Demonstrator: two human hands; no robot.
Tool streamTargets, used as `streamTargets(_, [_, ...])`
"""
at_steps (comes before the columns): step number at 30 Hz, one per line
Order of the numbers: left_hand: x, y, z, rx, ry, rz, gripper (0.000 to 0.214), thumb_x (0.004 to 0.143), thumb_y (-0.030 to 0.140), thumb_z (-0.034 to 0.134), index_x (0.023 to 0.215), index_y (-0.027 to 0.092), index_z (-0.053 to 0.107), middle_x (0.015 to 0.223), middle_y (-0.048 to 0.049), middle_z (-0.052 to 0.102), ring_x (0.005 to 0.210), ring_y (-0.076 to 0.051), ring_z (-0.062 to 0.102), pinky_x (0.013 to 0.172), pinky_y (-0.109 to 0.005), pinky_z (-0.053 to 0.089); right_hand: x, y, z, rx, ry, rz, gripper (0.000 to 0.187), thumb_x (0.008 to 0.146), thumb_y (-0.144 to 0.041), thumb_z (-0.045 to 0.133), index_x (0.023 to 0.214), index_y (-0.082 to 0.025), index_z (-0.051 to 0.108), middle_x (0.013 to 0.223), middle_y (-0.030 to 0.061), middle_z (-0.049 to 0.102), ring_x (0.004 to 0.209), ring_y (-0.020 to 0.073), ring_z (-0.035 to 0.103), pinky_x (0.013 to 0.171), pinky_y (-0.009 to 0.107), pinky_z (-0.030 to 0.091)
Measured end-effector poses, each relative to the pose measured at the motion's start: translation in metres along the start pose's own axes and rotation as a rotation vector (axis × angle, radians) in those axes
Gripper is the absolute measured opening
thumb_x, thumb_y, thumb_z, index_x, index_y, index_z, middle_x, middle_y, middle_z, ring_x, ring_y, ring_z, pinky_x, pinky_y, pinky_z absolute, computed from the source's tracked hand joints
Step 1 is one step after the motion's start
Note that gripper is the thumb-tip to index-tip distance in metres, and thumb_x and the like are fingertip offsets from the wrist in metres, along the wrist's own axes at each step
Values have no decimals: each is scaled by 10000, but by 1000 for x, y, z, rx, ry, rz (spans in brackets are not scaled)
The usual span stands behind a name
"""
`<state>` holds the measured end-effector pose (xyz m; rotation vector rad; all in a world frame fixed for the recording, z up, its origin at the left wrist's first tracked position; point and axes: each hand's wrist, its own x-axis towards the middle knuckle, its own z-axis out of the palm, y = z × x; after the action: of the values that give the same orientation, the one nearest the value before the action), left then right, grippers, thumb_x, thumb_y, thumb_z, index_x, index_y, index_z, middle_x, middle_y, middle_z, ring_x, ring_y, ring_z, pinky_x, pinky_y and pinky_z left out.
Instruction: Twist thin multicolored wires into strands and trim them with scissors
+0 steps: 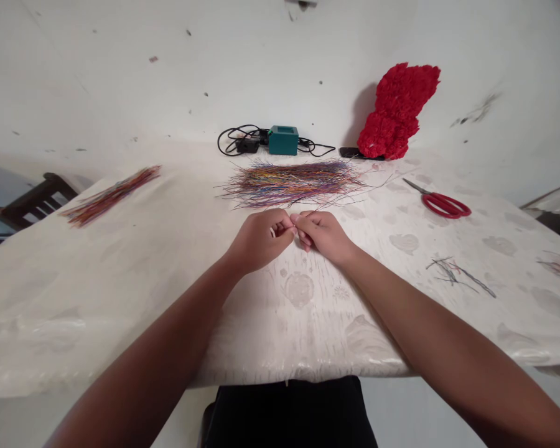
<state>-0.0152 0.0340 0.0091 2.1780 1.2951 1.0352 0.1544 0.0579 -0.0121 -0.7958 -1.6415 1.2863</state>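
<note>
Logged by us: bare left hand (257, 241) and bare right hand (322, 236), together, fingertips pinching one fine wire strand (310, 214); just ahead, a flat heap of thin multicoloured wires (289, 184) on a white patterned plastic tablecloth (308, 323); red-handled steel scissors (441, 203) to the right.

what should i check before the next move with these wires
Left hand and right hand: ok, they meet at the fingertips just in front of the wire pile.
Anything held between the hands: cannot tell, too thin to make out.
Wire pile: not ok, stray strands stick out at its edges.
Scissors: ok, lying closed on the table, right of the pile.
Smaller wire bundle: ok, lying well apart at the left.
Grey wire scraps: not ok, loose on the table, right of the hands.
</note>
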Motion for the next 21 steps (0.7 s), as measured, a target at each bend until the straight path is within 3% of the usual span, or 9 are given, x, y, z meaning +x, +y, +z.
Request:
streamTargets(13, [-4, 2, -4, 372, 12, 220, 201, 835, 196, 523, 637, 175, 501, 669, 17, 495, 642, -116, 454, 561, -271, 265, 2, 2, -1, 25, -38, -3, 522, 904, -420, 583, 469, -190, 408, 479, -43, 395, 408, 75, 351, 441, 257, 267])
streamTargets(21, [-6, 0, 5, 292, 52, 126, 162, 833, 183, 547, 673, 170, 569, 678, 27, 546, 592, -90, 466, 569, -240, 345, 3, 4, -1, 38, -22, 18, 513, 886, -430, 597, 477, -191, 401, 469, -50, 379, 399, 68, 347, 421, 247, 252])
